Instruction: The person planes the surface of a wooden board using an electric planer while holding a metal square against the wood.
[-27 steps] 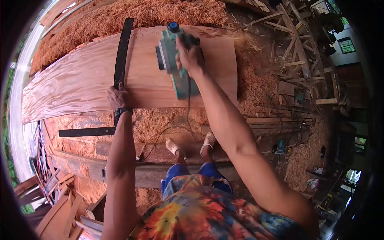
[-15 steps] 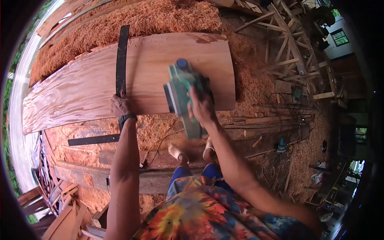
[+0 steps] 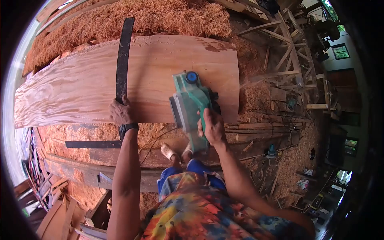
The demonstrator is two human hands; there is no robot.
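Observation:
My right hand [image 3: 213, 126] is wrapped round the handle of a green electric planer [image 3: 195, 100] with a blue knob. The planer is over the right part of a wide wooden board [image 3: 168, 52], its rear end past the near edge; whether its sole touches the wood I cannot tell. With a watch on the wrist, my left hand [image 3: 121, 111] grips a black framing square [image 3: 124, 56] near its corner. The square's long blade stands across the board, and its other arm points left, off the near edge.
Wood shavings [image 3: 160, 18] are heaped beyond the board. Scrap timber frames [image 3: 292, 52] stand at the far right, with long planks [image 3: 260, 132] and cables below them. A small teal power tool [image 3: 271, 151] sits on the floor at right. My feet in light clogs [image 3: 170, 152] are under the planer.
The planer has come nearer to my body and slightly right, in my right hand. My left hand and the square hold nearly the same place on the board. The view has shifted slightly.

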